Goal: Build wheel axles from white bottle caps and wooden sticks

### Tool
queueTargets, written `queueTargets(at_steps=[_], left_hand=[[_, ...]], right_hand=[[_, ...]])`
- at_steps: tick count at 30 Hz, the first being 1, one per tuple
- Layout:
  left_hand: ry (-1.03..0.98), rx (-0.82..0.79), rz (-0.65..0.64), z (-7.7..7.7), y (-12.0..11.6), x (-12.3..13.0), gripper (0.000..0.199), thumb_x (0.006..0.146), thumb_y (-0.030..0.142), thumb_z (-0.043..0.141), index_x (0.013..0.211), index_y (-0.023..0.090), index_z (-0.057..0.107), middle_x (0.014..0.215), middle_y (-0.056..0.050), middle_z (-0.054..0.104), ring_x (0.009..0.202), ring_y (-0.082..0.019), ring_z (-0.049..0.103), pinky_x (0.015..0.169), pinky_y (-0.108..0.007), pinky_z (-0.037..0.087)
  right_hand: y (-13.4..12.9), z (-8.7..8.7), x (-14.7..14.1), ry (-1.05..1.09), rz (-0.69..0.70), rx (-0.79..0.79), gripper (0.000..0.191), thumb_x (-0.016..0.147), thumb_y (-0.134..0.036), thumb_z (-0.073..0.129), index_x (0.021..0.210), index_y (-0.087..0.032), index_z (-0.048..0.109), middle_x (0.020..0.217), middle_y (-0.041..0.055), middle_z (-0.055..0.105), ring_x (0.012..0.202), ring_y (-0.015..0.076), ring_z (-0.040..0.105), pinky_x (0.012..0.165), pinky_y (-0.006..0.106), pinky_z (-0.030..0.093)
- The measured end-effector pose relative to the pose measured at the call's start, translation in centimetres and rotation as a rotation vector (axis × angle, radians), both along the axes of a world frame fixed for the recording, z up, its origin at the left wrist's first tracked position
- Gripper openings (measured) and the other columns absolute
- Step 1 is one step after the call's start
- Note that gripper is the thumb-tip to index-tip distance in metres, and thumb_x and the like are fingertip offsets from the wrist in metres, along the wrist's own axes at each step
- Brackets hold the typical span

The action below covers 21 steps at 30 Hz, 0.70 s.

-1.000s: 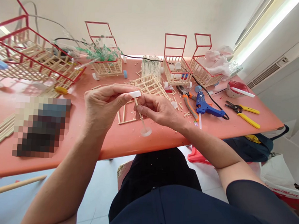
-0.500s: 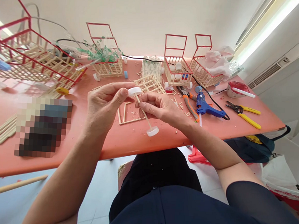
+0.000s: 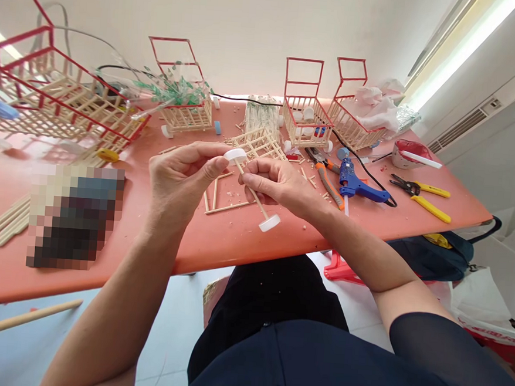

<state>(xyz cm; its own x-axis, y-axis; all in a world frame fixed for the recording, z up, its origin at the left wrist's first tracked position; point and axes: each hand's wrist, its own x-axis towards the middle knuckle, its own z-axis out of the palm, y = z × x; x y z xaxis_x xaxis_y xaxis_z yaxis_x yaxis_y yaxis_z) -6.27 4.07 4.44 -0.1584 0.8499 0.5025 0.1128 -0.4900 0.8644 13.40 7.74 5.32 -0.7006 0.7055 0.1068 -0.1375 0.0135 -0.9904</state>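
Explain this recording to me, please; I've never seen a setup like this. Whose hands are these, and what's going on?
There is no machine here: these are a person's own bare hands. One camera, worn on the head, looks forward and down, so the arms reach in from below. The left hand pinches a white disc by its edge. The right hand holds the thin stick joined to it; a second white disc sits on the stick's other end. On the orange table stand several red-edged stick carts, with a blue glue gun and yellow-handled pliers toward the right.
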Motion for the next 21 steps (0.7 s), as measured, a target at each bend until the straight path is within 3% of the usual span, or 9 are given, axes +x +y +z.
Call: queueTargets(at_steps=[4, 10, 14, 18, 21], left_hand=[[0.035, -0.013, 0.015, -0.20, 0.19, -0.33, 0.017, 0.085, 0.041, 0.093, 0.098, 0.031, 0.090, 0.094, 0.003, 0.086, 0.087, -0.020, 0.080, 0.084, -0.033, 0.065], [0.027, -0.036, 0.070, -0.45, 0.67, -0.22, 0.022, 0.081, 0.046, 0.093, 0.089, 0.026, 0.089, 0.081, -0.001, 0.084, 0.069, -0.016, 0.075, 0.071, -0.028, 0.065], [0.060, -0.095, 0.084, -0.08, 0.28, 0.17, 0.029, 0.080, 0.053, 0.092, 0.082, 0.024, 0.087, 0.077, -0.002, 0.082, 0.066, -0.016, 0.072, 0.066, -0.028, 0.063], [0.095, -0.169, 0.066, 0.40, -0.24, 0.24, 0.029, 0.086, 0.055, 0.087, 0.084, 0.026, 0.087, 0.084, -0.002, 0.083, 0.073, -0.017, 0.074, 0.073, -0.031, 0.065], [0.072, -0.202, 0.035, 0.50, -0.24, 0.14, 0.029, 0.082, 0.051, 0.091, 0.086, 0.023, 0.087, 0.082, -0.003, 0.083, 0.072, -0.017, 0.073, 0.071, -0.032, 0.066]], right_hand=[[-0.08, 0.10, 0.00, -0.016, -0.013, -0.026, 0.042, 0.087, -0.047, 0.089, 0.090, -0.016, 0.060, 0.068, -0.0036, 0.068, 0.054, 0.0046, 0.052, 0.049, 0.015, 0.036], [-0.35, 0.26, 0.08, -0.015, -0.089, -0.079, 0.033, 0.096, -0.040, 0.081, 0.105, -0.020, 0.056, 0.066, -0.0040, 0.071, 0.053, 0.0074, 0.057, 0.048, 0.016, 0.039], [-0.51, 0.39, 0.08, 0.021, -0.064, -0.105, 0.040, 0.089, -0.039, 0.086, 0.099, -0.022, 0.052, 0.064, -0.0044, 0.073, 0.048, 0.0069, 0.055, 0.045, 0.015, 0.038], [-0.53, 0.58, 0.08, 0.031, -0.058, -0.106, 0.048, 0.080, -0.045, 0.094, 0.094, -0.021, 0.055, 0.063, -0.0059, 0.072, 0.045, 0.0054, 0.050, 0.044, 0.016, 0.039], [-0.38, 0.51, 0.15, 0.042, -0.059, -0.104, 0.045, 0.080, -0.045, 0.094, 0.094, -0.020, 0.059, 0.064, -0.0057, 0.072, 0.048, 0.0057, 0.052, 0.046, 0.016, 0.041]])
